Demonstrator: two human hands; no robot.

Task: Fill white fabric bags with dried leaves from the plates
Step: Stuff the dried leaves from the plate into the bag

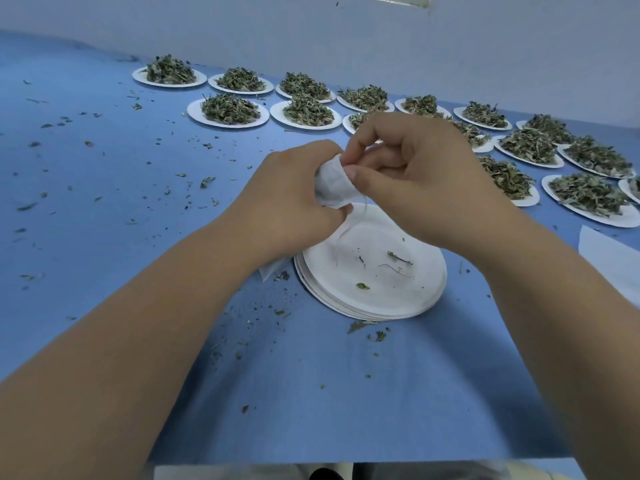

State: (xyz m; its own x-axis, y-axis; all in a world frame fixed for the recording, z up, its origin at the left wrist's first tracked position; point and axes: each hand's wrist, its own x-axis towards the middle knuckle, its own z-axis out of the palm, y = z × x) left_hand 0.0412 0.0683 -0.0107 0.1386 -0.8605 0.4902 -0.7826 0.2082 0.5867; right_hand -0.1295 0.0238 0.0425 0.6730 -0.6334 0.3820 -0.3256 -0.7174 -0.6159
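White fabric bag (332, 185), small, soft and plump, was held just above the far-left rim of the stack of empty round white paper plates (408, 292). The left hand (294, 195), above the stack's left edge, was curled round the bag's body and gripped it from the left. Thin white drawstrings (341, 237) hung from the bag down onto the stack's top plate. The right hand (415, 174), above the stack's far side, pinched the cloth at the bag's mouth between thumb and forefinger.

The step seemed to be packing or closing the mouth. It would go best with the left hand holding the bag upright and squeezed just below the opening, so that no leaf spilled. The right hand would then gather the cloth evenly and work over the stack, which would catch any crumbs. Beyond the stack and to its right, round white paper plates heaped with dried green leaves (588, 199) sat on the blue surface (104, 202).
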